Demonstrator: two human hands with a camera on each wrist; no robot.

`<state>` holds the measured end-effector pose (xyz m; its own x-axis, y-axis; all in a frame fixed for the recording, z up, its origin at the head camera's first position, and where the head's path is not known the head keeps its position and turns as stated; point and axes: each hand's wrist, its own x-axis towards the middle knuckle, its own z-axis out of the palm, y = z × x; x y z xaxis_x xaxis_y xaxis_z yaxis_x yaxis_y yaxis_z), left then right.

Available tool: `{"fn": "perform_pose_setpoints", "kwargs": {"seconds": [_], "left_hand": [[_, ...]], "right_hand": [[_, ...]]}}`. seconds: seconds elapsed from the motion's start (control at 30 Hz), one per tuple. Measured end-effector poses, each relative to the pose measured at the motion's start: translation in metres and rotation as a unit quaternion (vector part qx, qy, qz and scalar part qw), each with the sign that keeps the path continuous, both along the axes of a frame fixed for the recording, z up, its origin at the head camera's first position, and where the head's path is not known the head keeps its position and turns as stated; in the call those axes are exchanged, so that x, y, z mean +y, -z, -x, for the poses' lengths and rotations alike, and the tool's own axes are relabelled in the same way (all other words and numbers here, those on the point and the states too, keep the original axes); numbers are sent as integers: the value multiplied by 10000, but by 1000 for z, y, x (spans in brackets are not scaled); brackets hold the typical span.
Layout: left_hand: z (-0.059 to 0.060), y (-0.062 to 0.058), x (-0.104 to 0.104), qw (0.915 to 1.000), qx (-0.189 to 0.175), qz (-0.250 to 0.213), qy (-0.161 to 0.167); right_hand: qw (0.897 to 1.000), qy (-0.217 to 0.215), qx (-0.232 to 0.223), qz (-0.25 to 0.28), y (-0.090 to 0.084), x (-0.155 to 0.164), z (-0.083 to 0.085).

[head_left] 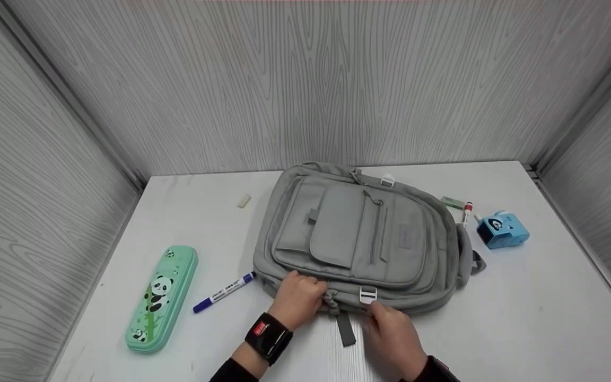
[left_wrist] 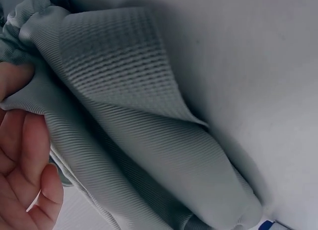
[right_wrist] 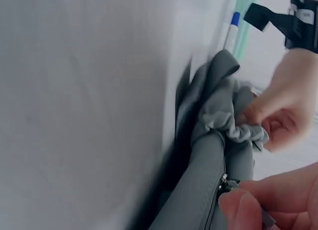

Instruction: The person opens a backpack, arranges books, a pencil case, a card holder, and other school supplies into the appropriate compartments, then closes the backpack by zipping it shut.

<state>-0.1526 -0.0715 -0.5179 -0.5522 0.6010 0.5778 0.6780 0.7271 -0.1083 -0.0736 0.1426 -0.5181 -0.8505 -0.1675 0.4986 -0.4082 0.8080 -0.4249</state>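
A grey backpack (head_left: 337,228) lies flat on the white table with its front pockets facing up. My left hand (head_left: 300,300) pinches the fabric of its near side, beside a gathered bunch of cloth (head_left: 331,301). A dark webbing strap (head_left: 345,329) hangs out toward me there. Further right along the same side, below the white buckle (head_left: 368,295), is my right hand (head_left: 393,337). In the right wrist view its thumb and finger pinch the zipper pull (right_wrist: 268,219), at the zipper slider (right_wrist: 226,183). The left wrist view shows the left fingers (left_wrist: 35,150) gripping a fold of fabric.
Left of the backpack lie a blue marker (head_left: 224,293) and a green panda pencil case (head_left: 161,300). A small eraser (head_left: 244,201) sits behind them. Beyond the backpack's right end are a green block (head_left: 452,202), a red-capped marker (head_left: 467,212) and a blue panda pencil sharpener (head_left: 503,229).
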Motion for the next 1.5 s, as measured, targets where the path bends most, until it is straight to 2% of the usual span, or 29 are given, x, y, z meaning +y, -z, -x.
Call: {"fn": "perform_pose_setpoints", "kwargs": {"seconds": [0.13,0.3,0.43,0.57,0.67,1.03,1.27,1.5], "left_hand": [[1,2,0,9999,105,-9,29],[2,4,-1,9998,187,-13,26],[2,5,-1,9997,254,-11,16],[1,6,-2,9995,323,10,-15],[1,6,-4,9994,352,10,-49],[3,5,-11,9993,349,93,-78],[8,5,-20,9994,284,165,-105],[12,5,-30,9994,181,84,-270]], "right_hand": [[9999,80,64,21,-2,8,-2],[9996,200,-134,110,-6,19,-7],[9971,359,-663,141,-15,29,-10],[9886,570,-1388,131,-25,41,-13],[9835,697,-1661,143,-31,50,-13],[9735,803,-2127,250,-44,73,-13],[9731,757,-2147,347,-52,80,-11],[9588,921,-2666,321,-62,83,-10]]}}
